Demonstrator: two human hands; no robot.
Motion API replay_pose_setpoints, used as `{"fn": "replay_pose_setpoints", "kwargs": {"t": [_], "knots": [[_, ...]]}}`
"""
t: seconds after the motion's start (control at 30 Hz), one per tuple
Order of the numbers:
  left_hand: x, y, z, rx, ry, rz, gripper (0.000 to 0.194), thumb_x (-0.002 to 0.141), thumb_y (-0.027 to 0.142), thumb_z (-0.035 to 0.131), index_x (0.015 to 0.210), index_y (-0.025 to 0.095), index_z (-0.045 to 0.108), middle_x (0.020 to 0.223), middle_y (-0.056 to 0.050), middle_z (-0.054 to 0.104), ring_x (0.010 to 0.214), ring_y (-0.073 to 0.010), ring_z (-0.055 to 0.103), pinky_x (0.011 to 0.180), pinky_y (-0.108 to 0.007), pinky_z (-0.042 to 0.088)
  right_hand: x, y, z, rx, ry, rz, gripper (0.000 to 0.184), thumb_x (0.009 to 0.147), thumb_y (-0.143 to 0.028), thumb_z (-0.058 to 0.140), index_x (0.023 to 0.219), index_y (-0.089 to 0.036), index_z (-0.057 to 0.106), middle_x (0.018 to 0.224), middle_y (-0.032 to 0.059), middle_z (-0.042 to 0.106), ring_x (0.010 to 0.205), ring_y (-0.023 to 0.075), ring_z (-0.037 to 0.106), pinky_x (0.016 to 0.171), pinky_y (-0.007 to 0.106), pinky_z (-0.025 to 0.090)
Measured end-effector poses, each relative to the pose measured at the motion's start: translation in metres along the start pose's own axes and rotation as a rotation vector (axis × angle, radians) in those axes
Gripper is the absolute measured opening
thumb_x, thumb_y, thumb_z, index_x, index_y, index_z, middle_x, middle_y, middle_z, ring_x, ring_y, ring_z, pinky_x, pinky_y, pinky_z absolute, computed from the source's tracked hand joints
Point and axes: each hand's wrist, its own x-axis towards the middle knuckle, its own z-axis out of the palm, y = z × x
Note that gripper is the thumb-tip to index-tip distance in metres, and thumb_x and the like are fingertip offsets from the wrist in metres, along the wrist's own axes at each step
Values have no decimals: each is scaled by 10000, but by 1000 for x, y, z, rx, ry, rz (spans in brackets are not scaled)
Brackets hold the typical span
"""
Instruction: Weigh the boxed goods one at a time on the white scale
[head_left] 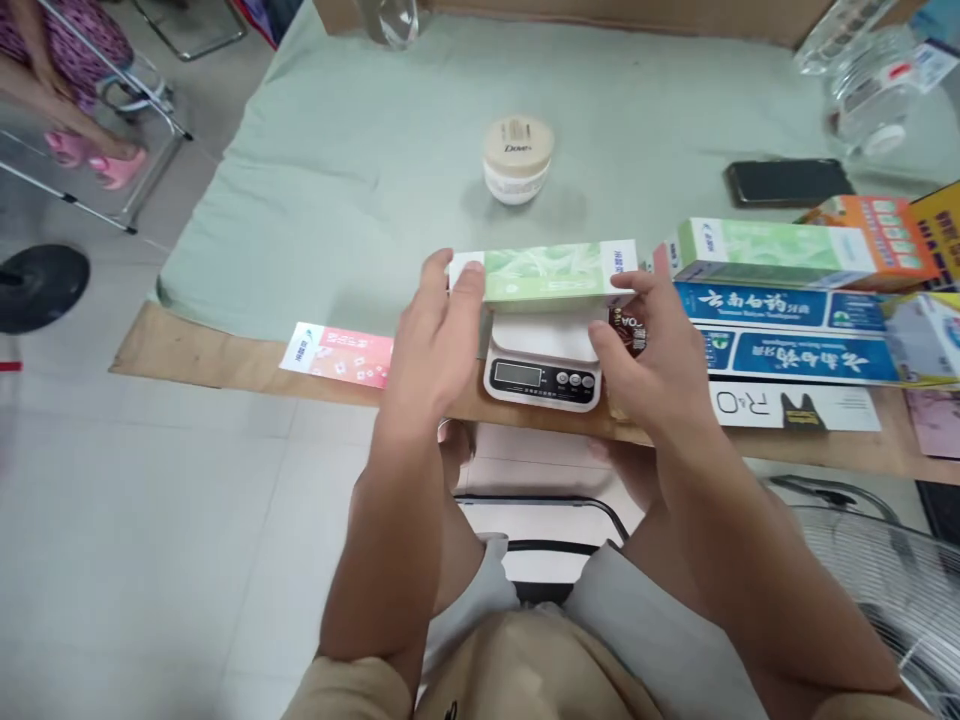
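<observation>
A long green and white toothpaste box lies across the top of a small white kitchen scale at the table's front edge. My left hand grips the box's left end, thumb on top. My right hand holds the right end, fingers curled around it. The scale's display looks blank, with buttons beside it.
A pink box lies left of the scale. Several toothpaste boxes are stacked at the right, a white jar and a black phone farther back. Clear bottles stand at the back right. Another person's legs show at the top left; a fan grille sits at the lower right.
</observation>
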Motion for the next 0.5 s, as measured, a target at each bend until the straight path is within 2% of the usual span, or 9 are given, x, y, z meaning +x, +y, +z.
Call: {"fn": "replay_pose_setpoints", "kwargs": {"t": [0.1,0.2,0.27,0.4,0.5], "knots": [[-5,3,1,81,-53,-21,565,1001,664,513,1464,345,564,1527,-63,616,1502,-363,503,1251,-539,398,1,11,-4,-109,30,3,479,894,-382,590,1345,-226,555,1442,179,644,1288,356,665,1080,582,543],[-4,0,1,103,-3,52,560,1010,638,508,1470,322,557,1596,-56,557,1549,-336,443,1268,-508,382,1,19,-10,-187,115,-53,478,926,-367,573,1385,-239,532,1560,181,563,1482,372,531,1184,633,470],[0,-3,1,104,41,67,523,1014,620,510,1420,300,587,1564,-68,583,1515,-318,480,1255,-483,398,2,21,-11,-191,130,-71,478,955,-352,548,1419,-251,499,1589,170,541,1530,360,491,1217,643,447],[3,1,3,171,53,43,390,1031,587,482,1066,251,675,1236,-84,728,1275,-304,627,1126,-452,488,4,20,-8,-178,95,-36,513,965,-309,509,1472,-255,451,1564,159,579,1504,361,529,1178,637,493],[0,9,6,231,-27,33,459,1043,604,428,831,235,602,953,-60,711,1022,-276,643,1000,-443,516,5,19,-3,-179,62,28,540,936,-291,522,1473,-255,479,1588,167,557,1428,369,598,1101,599,560]]}}
